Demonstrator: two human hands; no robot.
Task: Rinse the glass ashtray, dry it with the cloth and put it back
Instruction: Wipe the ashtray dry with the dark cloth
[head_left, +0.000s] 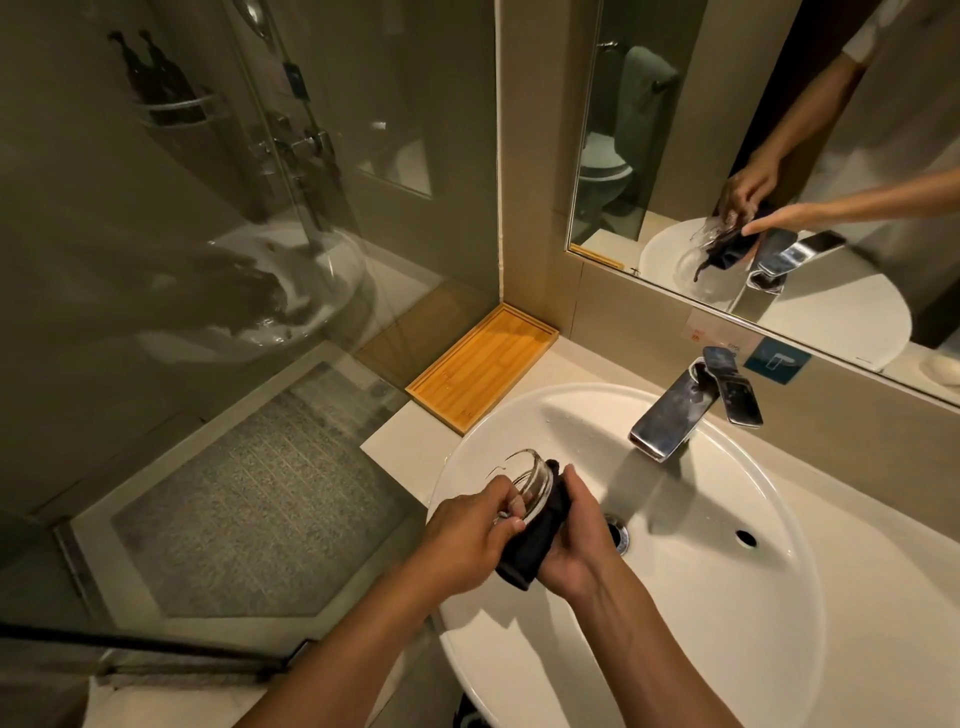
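While the tap (675, 410) runs no water, the drying step looks to be in hand: the glass ashtray (524, 486) is held on edge over the left rim of the white basin (727, 571), probably so that any drips fall into the bowl and not on the worktop (395, 441). One left hand (470, 525) grips the ashtray by its near rim, fingers curled round the glass, which steadies it and leaves the far side free. One right hand (571, 540) is wrapped round the dark cloth (535, 540) and presses it against the ashtray's side; thumb on top, fingers hidden beneath the fabric, so how they lie below cannot be told. Held this way, one hand can turn the glass while the other wipes, I judge. By count there is one ashtray, one cloth, one tap and one basin, plus one bamboo tray (483, 366) lying bare in the corner of the worktop just beside the basin, which may be where the ashtray belongs, though nothing confirms that. A mirror (675, 130) above the basin repeats both hands and the cloth in reflection.
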